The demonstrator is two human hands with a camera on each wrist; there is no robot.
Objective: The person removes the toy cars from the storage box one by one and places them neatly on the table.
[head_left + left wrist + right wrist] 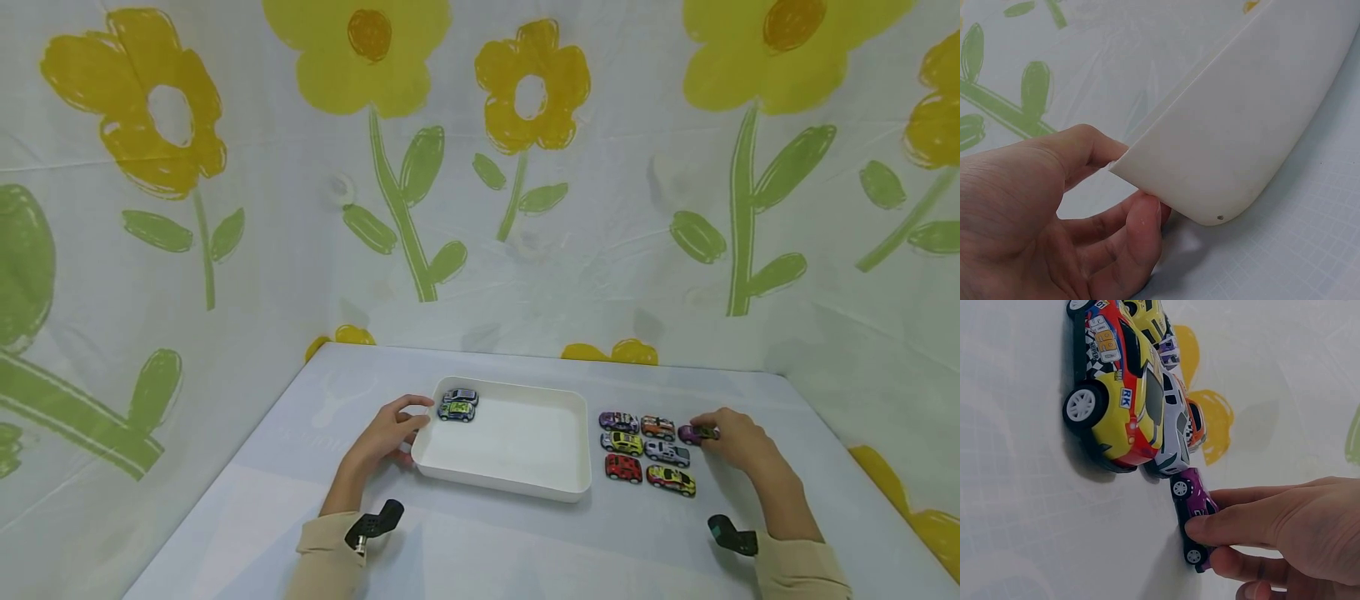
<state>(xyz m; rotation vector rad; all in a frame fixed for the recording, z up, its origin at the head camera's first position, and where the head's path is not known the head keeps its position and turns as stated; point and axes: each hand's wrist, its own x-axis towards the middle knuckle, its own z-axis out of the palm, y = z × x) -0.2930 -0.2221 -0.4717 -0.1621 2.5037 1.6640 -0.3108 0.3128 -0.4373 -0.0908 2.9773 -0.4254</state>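
Observation:
In the head view my left hand (392, 432) grips the left end of a shallow white tray (498, 482). Up close in the left wrist view, its fingers curl against the tray's wall (1229, 125). Two toy cars, a silver-blue one (461, 396) and a green-and-blue one (456, 412), stand side by side in the tray's left end. My right hand (738, 440) pinches a purple toy car (1196, 495) between thumb and fingers, at the right side of a group of toy cars. The purple car's far side is hidden by the fingers.
Several toy cars stand right of the tray: a purple-and-white one (618, 422), an orange one (657, 428), a yellow one (622, 443), a grey one (667, 453), a red one (623, 468) and a yellow-and-red one (671, 480). A flower-printed curtain (615, 250) rises behind the white table (480, 550).

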